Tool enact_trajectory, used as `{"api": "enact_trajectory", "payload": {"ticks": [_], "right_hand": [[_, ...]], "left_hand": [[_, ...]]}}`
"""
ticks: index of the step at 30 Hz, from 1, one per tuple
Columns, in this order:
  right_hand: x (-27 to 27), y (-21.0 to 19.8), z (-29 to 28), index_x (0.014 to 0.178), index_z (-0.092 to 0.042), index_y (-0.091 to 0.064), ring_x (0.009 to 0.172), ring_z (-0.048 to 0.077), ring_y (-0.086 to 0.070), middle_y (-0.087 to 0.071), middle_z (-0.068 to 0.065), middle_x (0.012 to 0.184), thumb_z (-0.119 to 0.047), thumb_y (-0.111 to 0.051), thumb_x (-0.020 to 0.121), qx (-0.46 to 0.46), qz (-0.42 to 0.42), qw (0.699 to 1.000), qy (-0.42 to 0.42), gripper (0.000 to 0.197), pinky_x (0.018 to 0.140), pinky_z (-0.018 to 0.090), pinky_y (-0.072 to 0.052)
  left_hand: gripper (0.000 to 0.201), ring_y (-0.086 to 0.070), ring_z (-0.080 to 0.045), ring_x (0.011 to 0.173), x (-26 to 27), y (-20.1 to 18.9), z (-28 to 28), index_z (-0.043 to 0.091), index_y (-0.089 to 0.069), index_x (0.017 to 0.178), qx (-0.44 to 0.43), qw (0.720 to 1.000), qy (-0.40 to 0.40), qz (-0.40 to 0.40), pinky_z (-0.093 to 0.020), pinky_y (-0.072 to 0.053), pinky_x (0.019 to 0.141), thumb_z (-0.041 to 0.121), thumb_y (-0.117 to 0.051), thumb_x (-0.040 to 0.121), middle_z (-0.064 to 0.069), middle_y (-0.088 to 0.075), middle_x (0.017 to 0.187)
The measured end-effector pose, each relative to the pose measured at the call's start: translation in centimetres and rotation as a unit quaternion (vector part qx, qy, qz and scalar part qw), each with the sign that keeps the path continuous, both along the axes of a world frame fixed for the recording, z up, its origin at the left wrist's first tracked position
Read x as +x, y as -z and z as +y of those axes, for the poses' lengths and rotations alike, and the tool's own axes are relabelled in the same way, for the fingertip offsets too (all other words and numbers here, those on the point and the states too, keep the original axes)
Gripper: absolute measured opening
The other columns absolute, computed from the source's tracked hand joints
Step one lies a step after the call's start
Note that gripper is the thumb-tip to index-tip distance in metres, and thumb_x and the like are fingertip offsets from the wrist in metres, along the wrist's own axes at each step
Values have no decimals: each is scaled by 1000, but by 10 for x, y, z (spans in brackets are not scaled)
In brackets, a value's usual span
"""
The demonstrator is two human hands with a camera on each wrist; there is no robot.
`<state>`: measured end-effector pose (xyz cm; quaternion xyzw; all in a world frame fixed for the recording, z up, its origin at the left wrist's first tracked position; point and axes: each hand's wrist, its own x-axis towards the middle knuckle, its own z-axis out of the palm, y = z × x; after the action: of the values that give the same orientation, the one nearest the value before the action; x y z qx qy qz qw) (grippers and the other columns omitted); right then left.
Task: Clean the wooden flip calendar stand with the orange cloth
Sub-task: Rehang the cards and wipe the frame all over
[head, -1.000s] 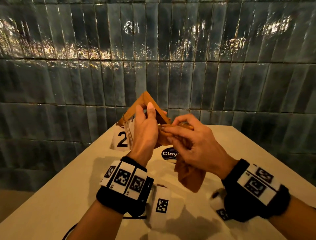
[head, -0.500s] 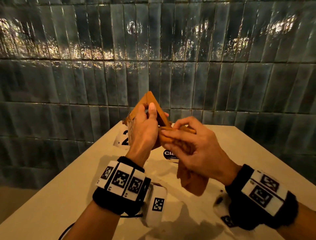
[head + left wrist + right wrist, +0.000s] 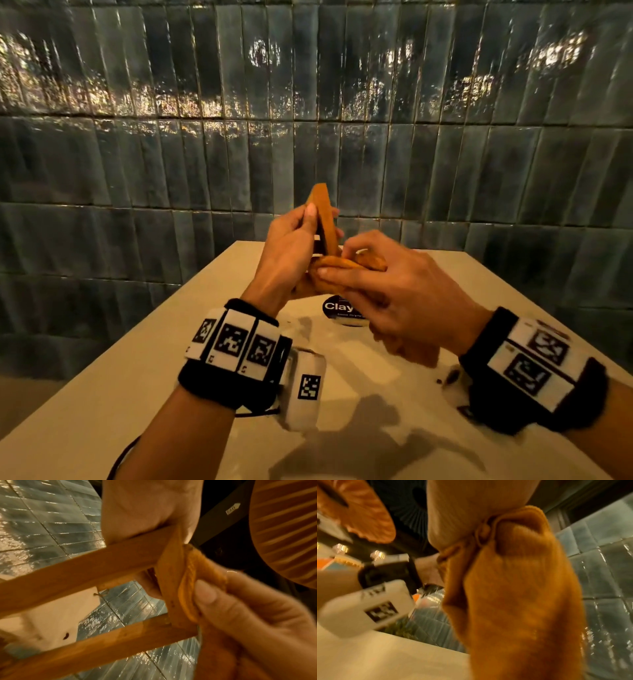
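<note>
The wooden flip calendar stand [image 3: 324,219] is held up above the table, its narrow edge toward me. My left hand [image 3: 291,250] grips its frame, thumb on the near side. My right hand [image 3: 380,291] pinches the bunched orange cloth [image 3: 339,265] against the stand's lower bar. In the left wrist view the cloth [image 3: 193,582] presses on the short end bar of the stand [image 3: 171,574], with the right thumb on top. White calendar cards [image 3: 56,608] hang inside the frame. In the right wrist view the cloth [image 3: 513,588] fills the middle and hides the stand.
A pale table [image 3: 171,394] runs toward a dark glossy tiled wall [image 3: 308,120]. A round black sticker [image 3: 337,310] lies on the table under my hands. Both wrists wear bands with printed markers.
My left hand has turned the stand, so its edge now faces me and the numbered cards are hidden in the head view. My right hand stays with the cloth on the lower bar.
</note>
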<state>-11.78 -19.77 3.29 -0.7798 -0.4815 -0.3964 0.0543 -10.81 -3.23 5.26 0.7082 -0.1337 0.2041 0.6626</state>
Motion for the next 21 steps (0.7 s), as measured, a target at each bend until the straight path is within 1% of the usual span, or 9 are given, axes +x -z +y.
{"api": "enact_trajectory", "payload": {"ticks": [2, 4, 6, 8, 10, 12, 16, 19, 21], "right_hand": [[7, -7, -6, 122, -32, -52, 86, 7, -48, -45, 2, 118, -38, -40, 91, -46, -5, 999, 12, 33, 63, 15, -47], [12, -17, -10, 120, -32, -54, 88, 8, -47, -48, 4, 115, -38, -38, 91, -50, -16, 998, 27, 34, 61, 20, -51], [15, -24, -11, 120, -31, -53, 88, 16, -52, -48, 6, 112, -40, -32, 95, -49, -46, 997, 33, 33, 58, 28, -54], [16, -25, -9, 122, -30, -47, 89, 19, -52, -46, 7, 112, -41, -22, 98, -78, -70, 994, 25, 36, 58, 31, -54], [17, -28, -10, 123, -29, -43, 85, 16, -51, -42, 7, 114, -41, -19, 99, -102, -67, 992, 14, 37, 58, 26, -52], [25, -40, -15, 123, -29, -44, 81, 17, -51, -40, 8, 114, -42, -22, 98, -82, -64, 994, 29, 35, 60, 22, -47], [34, -62, -17, 120, -23, -57, 85, 29, -55, -52, 19, 111, -33, -41, 90, -48, -66, 993, 88, 36, 65, 26, -45], [20, -42, -10, 117, -24, -58, 85, 19, -52, -53, 16, 111, -33, -40, 89, -71, -38, 996, 44, 35, 67, 20, -41], [10, -29, -10, 118, -27, -55, 85, 17, -53, -54, 13, 110, -33, -40, 88, -92, -23, 995, 19, 33, 68, 19, -41]], "left_hand": [[37, -67, -3, 65, 1, 1, 0, 19, -64, 107, 26, 1000, 13, 5, -15, -51, 54, 30, -29, 101, 3, -68, 76], [34, -69, -8, 68, 2, 3, -2, 20, -65, 106, 50, 998, 28, 8, -21, -54, 55, 30, -32, 100, 2, -69, 80], [31, -70, -17, 65, 1, 5, -4, 21, -65, 96, 52, 997, 46, 14, -28, -55, 53, 29, -35, 100, -2, -70, 76], [32, -68, -18, 56, -1, 5, -4, 22, -64, 85, 43, 997, 57, 27, -28, -54, 50, 27, -36, 99, 2, -69, 64], [32, -67, -18, 55, -4, 6, -2, 20, -64, 84, 43, 995, 77, 42, -31, -55, 53, 28, -36, 99, 1, -68, 61], [30, -67, -18, 56, -7, 8, -2, 19, -64, 89, 50, 992, 98, 61, -33, -57, 57, 28, -36, 98, -1, -68, 68], [32, -67, -16, 56, -8, 9, -5, 20, -65, 93, 49, 991, 99, 75, -28, -56, 57, 27, -34, 99, -2, -68, 76], [31, -67, -15, 56, -7, 5, -5, 16, -65, 94, 27, 994, 89, 65, -26, -55, 54, 20, -35, 100, -3, -69, 74], [34, -67, -15, 57, -7, 5, -4, 16, -66, 90, 34, 994, 85, 54, -26, -55, 53, 25, -34, 100, 0, -70, 67]]}}
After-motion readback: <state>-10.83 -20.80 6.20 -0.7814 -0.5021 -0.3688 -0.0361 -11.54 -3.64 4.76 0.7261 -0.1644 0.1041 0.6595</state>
